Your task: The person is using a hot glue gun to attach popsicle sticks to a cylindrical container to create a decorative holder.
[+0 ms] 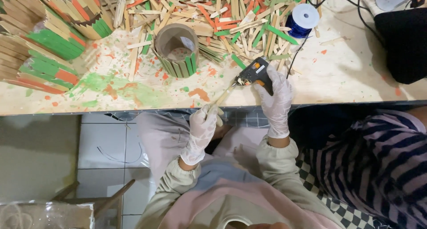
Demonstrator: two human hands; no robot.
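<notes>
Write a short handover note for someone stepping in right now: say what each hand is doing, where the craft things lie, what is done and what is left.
Left hand, gloved, grips a plain wooden stick at the table edge.
Right hand, gloved, holds the black glue gun, nozzle at the stick's far tip.
Cardboard tube stands behind, with a few green and plain sticks on its front; the rest shows bare.
Loose stick pile lies beyond it; finished stick-covered holders sit far left.
Left: the tube's uncovered sides.
</notes>
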